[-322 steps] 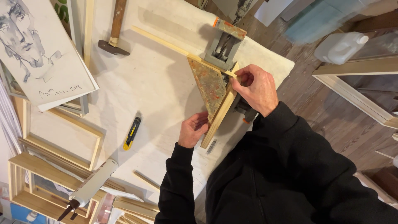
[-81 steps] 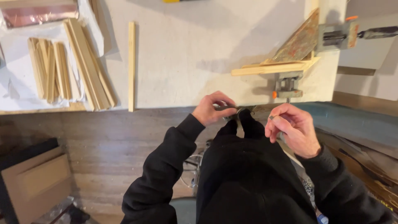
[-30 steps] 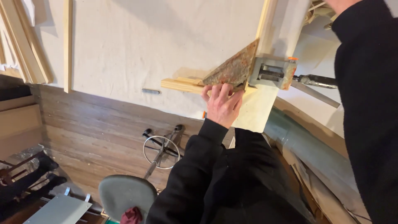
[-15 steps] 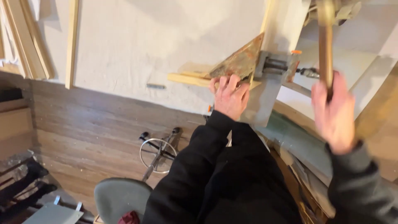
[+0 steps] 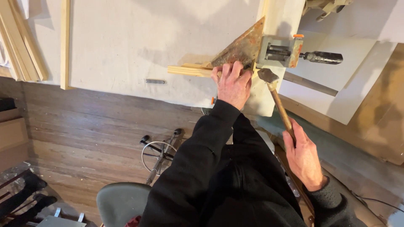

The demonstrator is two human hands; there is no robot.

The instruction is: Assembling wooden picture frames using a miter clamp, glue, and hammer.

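Your right hand has swung the hammer down beside the clamp, fist closed on its handle; your left hand stays pressed, fingers curled, on the wood strip.

This is a framing or woodworking workshop. A cloth-covered worktop carries a metal corner clamp gripping wooden moulding, with loose wood strips stacked at its edge. A wooden-handled hammer is in use, boards lean nearby, and a stool stands on the worn plank floor.
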